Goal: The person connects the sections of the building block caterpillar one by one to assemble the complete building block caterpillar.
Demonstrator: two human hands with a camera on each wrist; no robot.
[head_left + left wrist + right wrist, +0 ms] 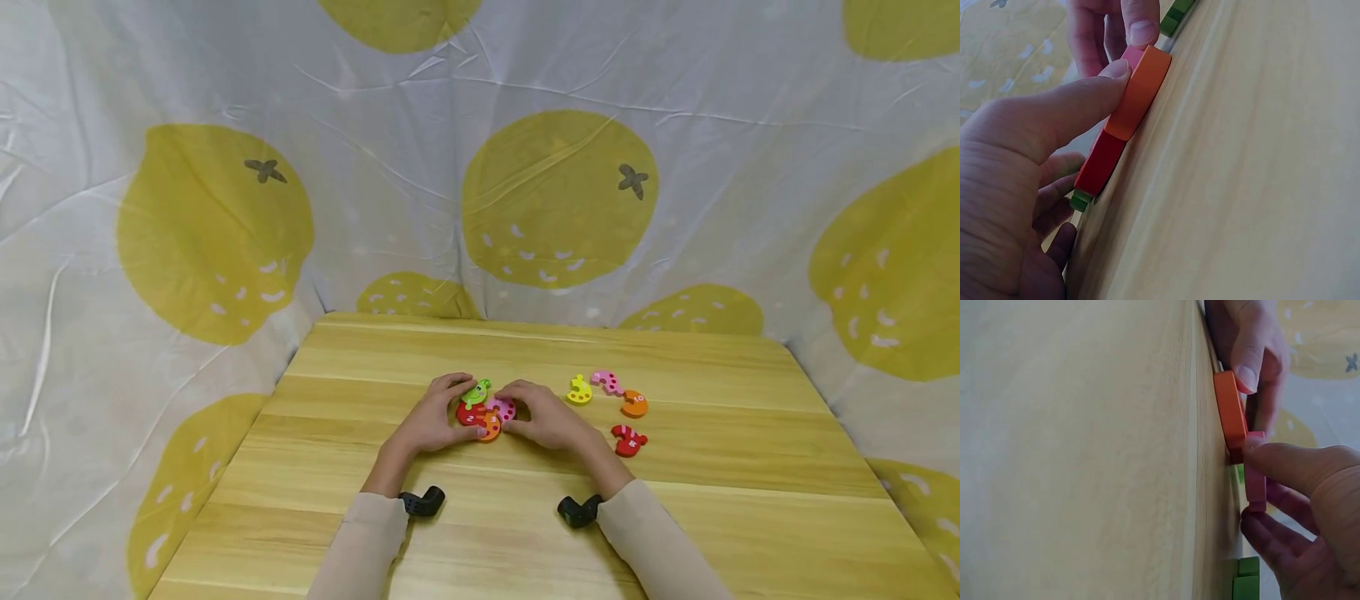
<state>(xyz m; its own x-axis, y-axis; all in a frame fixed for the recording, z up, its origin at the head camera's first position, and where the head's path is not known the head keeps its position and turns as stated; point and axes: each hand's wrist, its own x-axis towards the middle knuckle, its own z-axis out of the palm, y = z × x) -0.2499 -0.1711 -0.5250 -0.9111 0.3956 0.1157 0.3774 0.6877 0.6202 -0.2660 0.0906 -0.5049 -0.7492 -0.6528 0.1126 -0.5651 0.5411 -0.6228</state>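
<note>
A lemon-printed cloth is hanging behind and beside the wooden bench. On the bench, the left hand is curling around a cluster of puzzle pieces, its thumb touching an orange piece and its fingers reaching a green piece. The right hand is pinching a pink piece between thumb and fingers at the cluster's right edge. Farther right, a second orange piece, a red piece, another pink piece and a yellow piece are lying apart from the cluster.
</note>
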